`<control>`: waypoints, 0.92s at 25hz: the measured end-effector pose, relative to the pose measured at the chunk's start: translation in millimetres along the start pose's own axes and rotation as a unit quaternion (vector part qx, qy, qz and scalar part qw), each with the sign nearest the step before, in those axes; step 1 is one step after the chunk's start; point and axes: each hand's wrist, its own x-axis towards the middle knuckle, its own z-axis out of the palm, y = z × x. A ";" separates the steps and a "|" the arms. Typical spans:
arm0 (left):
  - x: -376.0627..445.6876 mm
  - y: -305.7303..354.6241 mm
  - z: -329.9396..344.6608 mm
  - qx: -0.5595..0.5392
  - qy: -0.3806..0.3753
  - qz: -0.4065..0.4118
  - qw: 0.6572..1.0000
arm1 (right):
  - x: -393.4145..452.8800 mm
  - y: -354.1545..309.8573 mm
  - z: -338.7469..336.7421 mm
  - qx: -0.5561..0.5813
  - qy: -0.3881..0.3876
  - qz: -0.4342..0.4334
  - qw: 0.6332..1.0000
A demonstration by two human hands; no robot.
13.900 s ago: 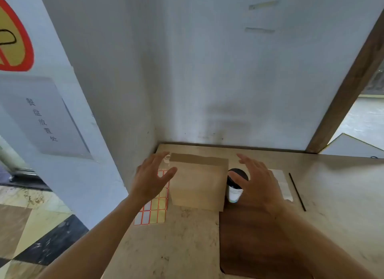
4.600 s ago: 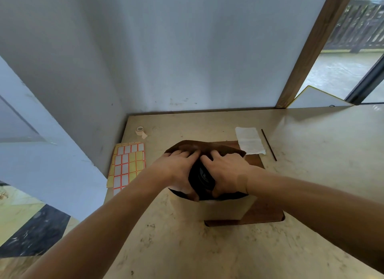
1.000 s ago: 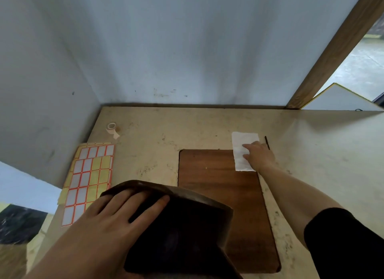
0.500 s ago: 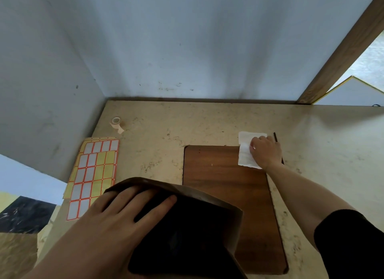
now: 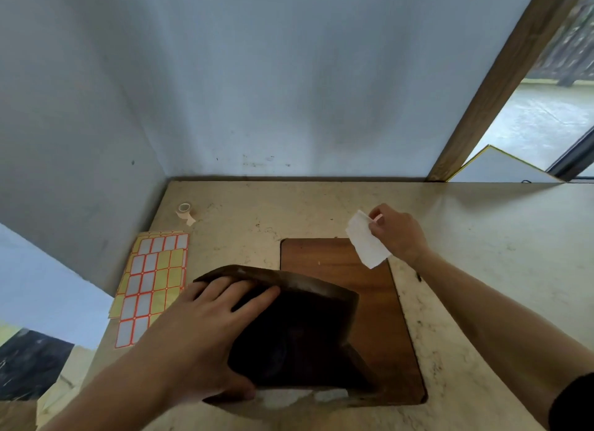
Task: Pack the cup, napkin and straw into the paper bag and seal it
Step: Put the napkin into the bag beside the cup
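One item newly off the table: napkin [image 5: 366, 244], flat under the right hand [image 5: 397, 234] half a second ago, now pinched at its top edge and lifted clear. Paper bag [image 5: 299, 331] held open by left hand [image 5: 205, 328] gripping its rim; cup too dark to make out inside. Straw [image 5: 418, 276] barely visible by the right wrist, yet to be packed

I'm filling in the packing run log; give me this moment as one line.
left hand: holds brown paper bag open | right hand: pinches white paper napkin, lifted | straw: mostly hidden
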 end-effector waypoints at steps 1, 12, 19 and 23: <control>0.1 -0.5 0.4 0.003 0.006 0.005 1.000 | -7.8 -10.2 -17.7 0.011 0.000 -0.010 1.000; 8.4 1.6 1.3 0.013 0.058 0.024 0.998 | -122.2 -162.1 -139.6 0.294 -0.060 -0.117 0.947; 0.6 -1.4 -13.9 -0.065 0.099 0.021 0.993 | -151.5 -176.8 -90.6 0.255 -0.090 -0.081 0.959; -10.5 -12.9 -18.5 -0.149 0.187 -0.007 0.971 | -155.1 -175.8 -88.9 0.236 -0.067 -0.075 0.967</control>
